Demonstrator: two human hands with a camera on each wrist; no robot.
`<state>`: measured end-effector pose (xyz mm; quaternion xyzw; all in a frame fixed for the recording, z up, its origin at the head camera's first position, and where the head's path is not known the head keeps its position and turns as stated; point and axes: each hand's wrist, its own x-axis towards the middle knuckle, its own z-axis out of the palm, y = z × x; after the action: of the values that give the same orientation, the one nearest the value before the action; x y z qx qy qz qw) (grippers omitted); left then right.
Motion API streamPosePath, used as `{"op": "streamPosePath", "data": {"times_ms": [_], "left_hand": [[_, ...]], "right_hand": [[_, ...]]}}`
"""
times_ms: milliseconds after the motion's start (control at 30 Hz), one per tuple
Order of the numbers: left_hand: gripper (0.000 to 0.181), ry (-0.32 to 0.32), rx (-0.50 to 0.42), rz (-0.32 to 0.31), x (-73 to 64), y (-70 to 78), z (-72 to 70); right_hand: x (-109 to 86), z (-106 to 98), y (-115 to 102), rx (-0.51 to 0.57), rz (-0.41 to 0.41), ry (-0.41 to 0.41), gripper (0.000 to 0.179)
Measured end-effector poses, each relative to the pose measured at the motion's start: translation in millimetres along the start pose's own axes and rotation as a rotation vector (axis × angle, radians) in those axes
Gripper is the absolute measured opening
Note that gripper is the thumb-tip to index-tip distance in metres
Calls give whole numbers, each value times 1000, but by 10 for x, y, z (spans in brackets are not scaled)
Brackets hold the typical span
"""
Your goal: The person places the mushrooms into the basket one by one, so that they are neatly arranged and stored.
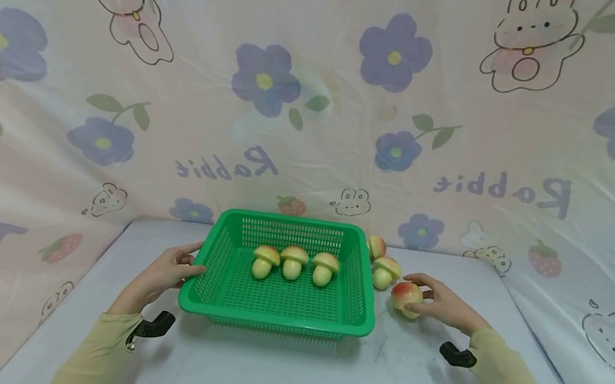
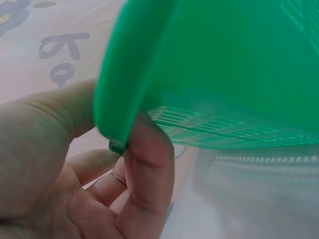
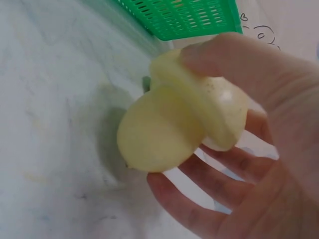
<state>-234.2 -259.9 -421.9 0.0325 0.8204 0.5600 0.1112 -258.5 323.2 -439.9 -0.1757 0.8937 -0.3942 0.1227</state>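
Note:
My left hand (image 1: 168,271) grips the left rim of a green plastic basket (image 1: 274,321). In the left wrist view the thumb is on the outer side of the rim (image 2: 117,74) and a curled finger (image 2: 149,169) hooks beneath it. Inside the basket lie three toy mushrooms, a left one (image 1: 261,268), a middle one (image 1: 292,270) and a right one (image 1: 323,276), with yellow-red caps and pale stems. To the basket's right, my right hand (image 1: 443,306) holds another toy mushroom (image 1: 405,297) between thumb and fingers. Its rounded pale stem (image 3: 159,129) faces the right wrist camera.
Two more toy mushrooms, a nearer one (image 1: 384,273) and a farther one (image 1: 376,246), lie close to the basket's right wall. The white table (image 1: 273,380) ends at a patterned cloth (image 1: 316,122) hung behind and at the sides.

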Motion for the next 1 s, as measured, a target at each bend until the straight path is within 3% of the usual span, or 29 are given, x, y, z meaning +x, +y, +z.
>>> {"op": "streamPosePath", "data": {"times_ms": [367, 533, 833, 1000], "left_hand": [[73, 12, 2, 5, -28, -12, 3], [73, 16, -8, 7, -17, -19, 3], [73, 1, -3, 24, -29, 27, 9], [73, -8, -7, 25, -24, 43, 9]], "right_hand": [[-50, -79, -103, 31, -14, 44, 57], [-60, -102, -143, 101, -27, 40, 56], [-54, -135, -171, 271, 27, 27, 57], [-64, -151, -217, 312, 13, 33, 59]]}}
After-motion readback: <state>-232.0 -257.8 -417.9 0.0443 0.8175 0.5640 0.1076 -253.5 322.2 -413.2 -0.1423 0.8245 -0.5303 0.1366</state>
